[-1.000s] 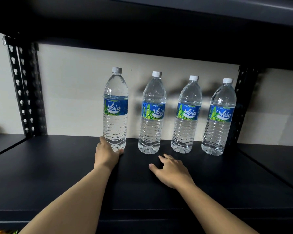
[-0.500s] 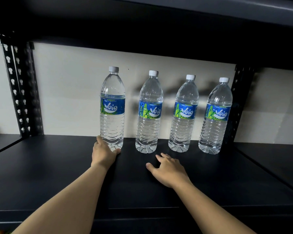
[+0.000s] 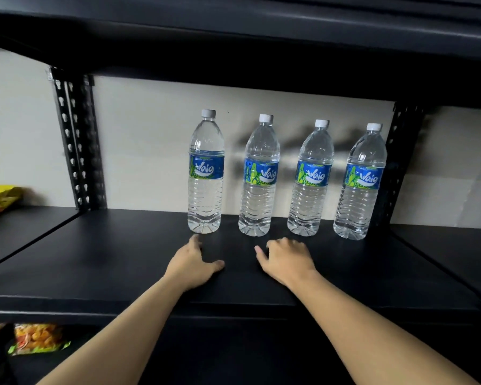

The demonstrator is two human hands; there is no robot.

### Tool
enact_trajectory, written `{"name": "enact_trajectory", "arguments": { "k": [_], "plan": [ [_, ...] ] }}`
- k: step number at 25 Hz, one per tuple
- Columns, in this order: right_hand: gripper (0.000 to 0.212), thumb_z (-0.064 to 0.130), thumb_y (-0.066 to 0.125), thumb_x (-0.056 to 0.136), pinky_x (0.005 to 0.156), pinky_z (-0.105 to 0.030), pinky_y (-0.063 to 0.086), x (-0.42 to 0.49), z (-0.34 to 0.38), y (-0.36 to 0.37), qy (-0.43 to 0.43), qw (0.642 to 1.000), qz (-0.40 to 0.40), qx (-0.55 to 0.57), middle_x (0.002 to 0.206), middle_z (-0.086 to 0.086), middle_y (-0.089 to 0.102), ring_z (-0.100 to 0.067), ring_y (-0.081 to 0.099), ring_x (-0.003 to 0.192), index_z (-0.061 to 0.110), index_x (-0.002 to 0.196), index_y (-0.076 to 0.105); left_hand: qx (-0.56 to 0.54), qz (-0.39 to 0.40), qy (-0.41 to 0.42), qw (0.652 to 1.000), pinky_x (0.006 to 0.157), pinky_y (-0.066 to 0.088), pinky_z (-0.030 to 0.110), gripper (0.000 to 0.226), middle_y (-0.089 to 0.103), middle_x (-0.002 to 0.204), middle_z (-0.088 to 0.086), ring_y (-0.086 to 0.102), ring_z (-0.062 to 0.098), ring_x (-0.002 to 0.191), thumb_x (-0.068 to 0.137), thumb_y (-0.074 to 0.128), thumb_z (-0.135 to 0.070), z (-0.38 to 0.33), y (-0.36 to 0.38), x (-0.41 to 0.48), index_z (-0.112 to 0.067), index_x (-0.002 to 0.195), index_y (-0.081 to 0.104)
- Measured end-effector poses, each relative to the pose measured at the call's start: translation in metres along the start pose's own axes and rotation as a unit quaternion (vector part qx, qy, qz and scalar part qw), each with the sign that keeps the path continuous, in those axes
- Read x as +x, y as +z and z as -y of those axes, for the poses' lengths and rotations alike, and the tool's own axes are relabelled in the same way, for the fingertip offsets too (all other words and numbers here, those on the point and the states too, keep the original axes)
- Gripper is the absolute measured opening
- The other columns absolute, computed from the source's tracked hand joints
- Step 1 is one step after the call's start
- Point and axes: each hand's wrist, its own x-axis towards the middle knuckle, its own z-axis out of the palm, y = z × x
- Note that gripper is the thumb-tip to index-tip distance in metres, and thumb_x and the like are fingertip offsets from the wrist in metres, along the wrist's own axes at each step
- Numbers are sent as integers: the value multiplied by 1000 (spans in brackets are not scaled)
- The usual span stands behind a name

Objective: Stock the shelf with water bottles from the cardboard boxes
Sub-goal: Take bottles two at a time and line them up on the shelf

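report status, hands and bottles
Left hand open, fingertips by leftmost bottle base; right hand open on shelf. Four bottles upright in a row. Nothing blocking.

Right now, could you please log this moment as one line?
water bottles: four upright, shelf | left hand: empty | right hand: empty

You are looking at a black shelf (image 3: 117,262) that is carrying four clear water bottles, all standing upright in a spaced row along its back edge: leftmost bottle (image 3: 205,173), second bottle (image 3: 258,177), third bottle (image 3: 310,180), rightmost bottle (image 3: 360,183). Your left hand (image 3: 192,263) and right hand (image 3: 288,261) are resting on the bare board in front, holding nothing.
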Motion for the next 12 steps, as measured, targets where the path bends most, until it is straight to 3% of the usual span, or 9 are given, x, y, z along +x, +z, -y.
{"name": "enact_trajectory", "arguments": {
  "k": [2,4,5,7,8,10,12],
  "plan": [
    [53,52,30,102,93,-38,45,-14,5,-3,-12,999,34,22,123,-7,65,-28,60,114,15,121,63,19,17,35,999,108,35,27,71,48,145,-8,45,14,134,88,66,-46,1,-11,-36,-24,148,35],
    [59,54,25,101,112,-43,32,-40,8,-1,-13,991,86,105,149,-4,46,-25,38,140,20,143,48,48,-20,78,996,106,36,26,52,53,140,-11,47,11,131,93,59,-45,8,-18,-69,-29,141,48],
    [64,57,20,100,118,-43,23,-60,10,2,-23,988,86,127,157,-1,36,-22,27,146,22,149,40,55,-50,99,992,106,34,23,44,55,138,-12,46,9,132,95,57,-42,14,-16,-88,-28,137,53],
    [74,61,9,94,121,-39,15,-106,17,13,-54,989,6,140,160,1,30,-18,20,150,24,151,37,48,-120,145,981,109,25,17,38,53,140,-12,38,7,138,97,57,-34,25,-2,-123,-23,133,57],
    [73,60,11,93,121,-37,15,-131,22,18,-73,981,-44,173,159,2,31,-16,20,150,24,150,40,42,-144,159,976,110,22,16,39,49,144,-13,32,7,142,96,59,-31,31,8,-141,-21,133,56],
    [52,47,37,98,116,-30,28,-175,28,28,-93,951,-103,275,153,9,40,-12,27,147,23,142,51,16,-156,144,977,109,26,16,39,44,146,-14,34,7,142,97,57,-29,41,32,-179,-22,135,52],
    [35,33,54,97,91,-19,45,-206,28,38,-64,936,-81,336,132,17,56,-5,55,121,27,131,58,-14,-150,78,986,98,38,16,35,52,134,-12,50,9,126,99,52,-26,57,61,-213,-23,133,52]
  ]
}}
